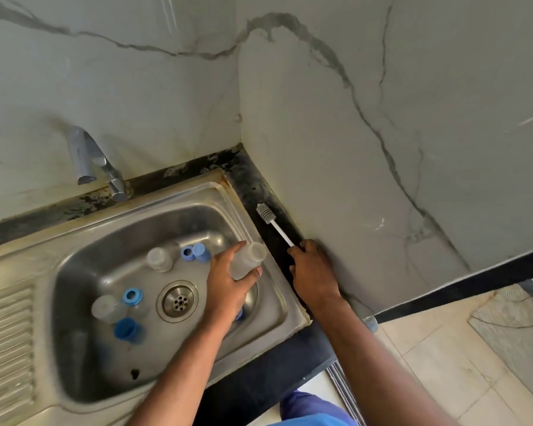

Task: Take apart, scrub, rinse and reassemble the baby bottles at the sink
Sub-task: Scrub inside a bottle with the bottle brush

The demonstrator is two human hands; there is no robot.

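Left hand (pixel 228 278) grips a clear bottle (pixel 248 259) over the sink (pixel 197 195), right hand (pixel 313 269) seemingly pinching the brush (pixel 274 224) handle.

We see a shiny metal sink (pixel 197 192) set in a black counter (pixel 260 382). In the sink lie clear bottles (pixel 159 259), blue caps (pixel 126 329) and blue rings (pixel 131 296). A brush (pixel 273 222) rests on the counter, right of the sink.
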